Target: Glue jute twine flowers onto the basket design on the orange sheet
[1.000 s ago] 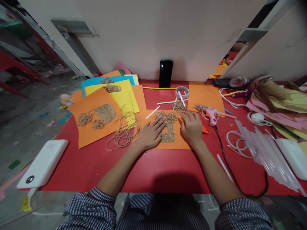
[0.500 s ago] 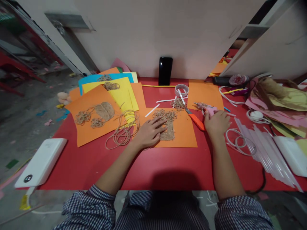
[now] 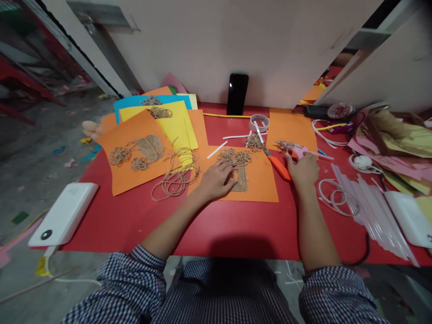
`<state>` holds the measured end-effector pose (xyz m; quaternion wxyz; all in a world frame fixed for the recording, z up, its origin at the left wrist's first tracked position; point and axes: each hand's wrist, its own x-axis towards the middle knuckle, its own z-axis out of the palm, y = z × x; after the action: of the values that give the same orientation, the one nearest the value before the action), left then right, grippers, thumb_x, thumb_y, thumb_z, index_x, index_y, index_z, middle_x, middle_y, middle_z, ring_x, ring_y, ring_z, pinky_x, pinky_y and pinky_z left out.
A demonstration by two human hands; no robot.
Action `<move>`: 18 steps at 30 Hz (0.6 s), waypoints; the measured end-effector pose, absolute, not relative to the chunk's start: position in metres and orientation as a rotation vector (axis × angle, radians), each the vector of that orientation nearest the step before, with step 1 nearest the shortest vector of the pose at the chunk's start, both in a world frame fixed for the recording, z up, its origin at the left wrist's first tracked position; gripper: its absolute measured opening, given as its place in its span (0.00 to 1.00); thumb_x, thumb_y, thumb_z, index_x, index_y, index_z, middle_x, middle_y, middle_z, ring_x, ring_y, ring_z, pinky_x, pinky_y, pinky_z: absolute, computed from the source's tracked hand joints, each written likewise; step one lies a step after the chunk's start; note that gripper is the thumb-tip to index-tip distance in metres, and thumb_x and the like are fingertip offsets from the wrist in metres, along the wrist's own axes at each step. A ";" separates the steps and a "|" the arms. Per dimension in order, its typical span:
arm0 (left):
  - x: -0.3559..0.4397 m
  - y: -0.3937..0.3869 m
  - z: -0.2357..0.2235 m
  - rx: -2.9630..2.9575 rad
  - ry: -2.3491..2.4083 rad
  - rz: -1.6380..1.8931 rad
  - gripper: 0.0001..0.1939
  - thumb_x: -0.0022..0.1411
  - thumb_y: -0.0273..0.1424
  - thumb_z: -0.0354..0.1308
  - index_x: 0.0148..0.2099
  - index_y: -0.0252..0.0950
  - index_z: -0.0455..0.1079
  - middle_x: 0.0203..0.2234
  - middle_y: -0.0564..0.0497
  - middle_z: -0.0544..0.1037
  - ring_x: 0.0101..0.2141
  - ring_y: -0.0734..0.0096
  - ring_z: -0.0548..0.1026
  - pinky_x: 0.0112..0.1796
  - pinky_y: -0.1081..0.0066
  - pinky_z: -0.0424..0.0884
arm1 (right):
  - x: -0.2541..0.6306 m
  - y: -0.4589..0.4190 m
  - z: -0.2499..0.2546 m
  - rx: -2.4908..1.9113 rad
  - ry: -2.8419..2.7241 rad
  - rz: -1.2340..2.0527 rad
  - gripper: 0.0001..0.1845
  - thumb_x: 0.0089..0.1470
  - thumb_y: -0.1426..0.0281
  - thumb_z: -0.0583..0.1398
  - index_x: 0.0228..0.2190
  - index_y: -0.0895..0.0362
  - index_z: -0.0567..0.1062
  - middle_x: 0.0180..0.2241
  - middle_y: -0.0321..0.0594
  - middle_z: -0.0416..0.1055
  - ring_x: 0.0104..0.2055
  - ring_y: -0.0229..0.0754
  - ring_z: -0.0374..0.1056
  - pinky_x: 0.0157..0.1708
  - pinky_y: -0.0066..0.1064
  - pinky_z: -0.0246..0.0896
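Note:
My left hand (image 3: 218,180) rests flat on a jute-twine tree design (image 3: 238,166), which is glued to an orange paper sheet (image 3: 259,189). The fingers lie on the twine and hold nothing. My right hand (image 3: 303,170) is shut around a pink hot glue gun (image 3: 299,152), whose metal nozzle points left. Just left of that hand lies an orange-handled utility knife (image 3: 278,167). A loose jute flower (image 3: 254,142) sits beyond the sheet's top edge.
To the left lie a coil of jute twine (image 3: 177,180) and stacked orange, yellow and blue sheets (image 3: 135,153) bearing jute flowers. A black phone (image 3: 237,93) stands at the wall. Clear glue sticks (image 3: 367,211) and paper piles crowd the right; a white power bank (image 3: 64,213) sits left.
My right hand has moved right from beside the design and taken hold of the glue gun, uncovering the orange knife. My left hand stays on the design.

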<state>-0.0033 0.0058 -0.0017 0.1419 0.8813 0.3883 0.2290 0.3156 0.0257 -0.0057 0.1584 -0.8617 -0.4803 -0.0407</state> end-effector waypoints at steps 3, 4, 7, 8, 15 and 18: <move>-0.001 0.006 -0.006 2.518 1.128 0.706 0.13 0.65 0.39 0.56 0.43 0.36 0.72 0.53 0.42 0.76 0.59 0.54 0.67 0.60 0.51 0.64 | 0.315 0.027 -0.003 -2.484 -1.374 -0.063 0.37 0.57 0.49 0.55 0.52 0.69 0.67 0.49 0.69 0.67 0.48 0.66 0.69 0.44 0.50 0.63; -0.001 0.006 -0.007 2.507 1.130 0.722 0.11 0.64 0.38 0.57 0.41 0.36 0.72 0.52 0.42 0.76 0.58 0.54 0.67 0.60 0.51 0.64 | 0.315 0.027 -0.001 -2.494 -1.359 -0.057 0.35 0.57 0.50 0.55 0.51 0.69 0.67 0.49 0.69 0.67 0.48 0.66 0.69 0.44 0.51 0.63; -0.001 0.007 -0.008 2.495 1.129 0.750 0.09 0.64 0.37 0.58 0.39 0.36 0.72 0.52 0.43 0.77 0.58 0.55 0.68 0.59 0.52 0.65 | 0.311 0.024 0.010 -2.497 -1.315 -0.073 0.31 0.59 0.54 0.54 0.52 0.68 0.66 0.48 0.69 0.69 0.47 0.64 0.70 0.43 0.50 0.63; -0.001 0.007 -0.008 2.497 1.124 0.753 0.09 0.64 0.37 0.58 0.39 0.36 0.72 0.52 0.43 0.77 0.58 0.56 0.68 0.59 0.53 0.65 | 0.308 0.023 0.016 -2.485 -1.317 -0.090 0.31 0.59 0.55 0.54 0.53 0.68 0.65 0.47 0.68 0.69 0.46 0.63 0.70 0.43 0.49 0.62; 0.000 0.005 -0.006 2.484 1.139 0.740 0.08 0.65 0.34 0.56 0.36 0.37 0.73 0.53 0.45 0.77 0.58 0.57 0.68 0.59 0.53 0.66 | 0.281 0.009 0.034 -2.252 -1.615 -0.184 0.30 0.58 0.53 0.55 0.53 0.61 0.65 0.45 0.56 0.73 0.42 0.56 0.71 0.40 0.41 0.61; 0.000 0.005 -0.006 2.488 1.139 0.720 0.09 0.66 0.33 0.54 0.37 0.36 0.73 0.53 0.44 0.76 0.59 0.56 0.69 0.59 0.52 0.66 | 0.270 0.000 0.025 -2.126 -1.802 -0.157 0.32 0.58 0.50 0.55 0.54 0.60 0.65 0.47 0.55 0.72 0.42 0.55 0.70 0.37 0.38 0.60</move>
<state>0.0001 0.0047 -0.0059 0.1553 0.8686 0.3978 0.2514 0.2697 0.0002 0.0252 0.1742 -0.7501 -0.6355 -0.0554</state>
